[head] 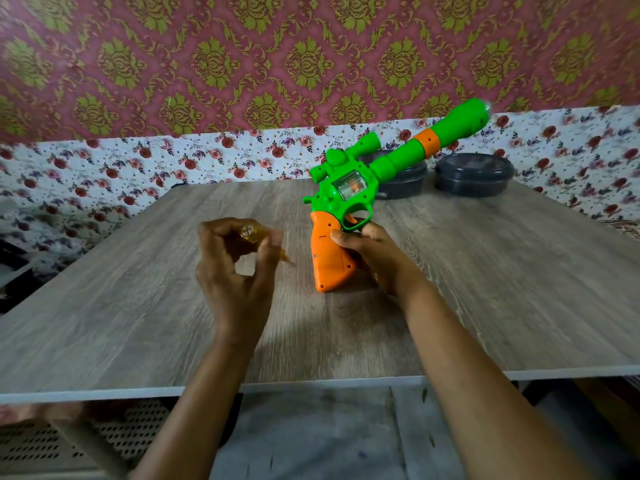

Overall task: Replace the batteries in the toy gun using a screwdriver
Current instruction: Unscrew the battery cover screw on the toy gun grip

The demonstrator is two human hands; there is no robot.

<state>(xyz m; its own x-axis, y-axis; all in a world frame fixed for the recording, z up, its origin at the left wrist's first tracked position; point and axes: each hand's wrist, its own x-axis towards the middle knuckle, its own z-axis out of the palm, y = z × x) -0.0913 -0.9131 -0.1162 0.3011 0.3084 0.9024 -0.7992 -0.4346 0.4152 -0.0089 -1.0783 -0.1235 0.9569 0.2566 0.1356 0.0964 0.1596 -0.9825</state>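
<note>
Plastic toy gun [349, 188] looks light, hollow, slick; your right hand [367, 251] grips orange handle, butt on table [138, 306], barrel toward 1 o'clock. Left hand [235, 271] pinches screwdriver [251, 235] at gun's 9 o'clock. Hold handle low.

The toy gun [332, 202] is green with an orange grip and barrel band. Under it the surface [138, 306] shows grey wood grain; behind it, a dark grey tub [474, 174] and maroon wallpaper [242, 64] with olive damask.
</note>
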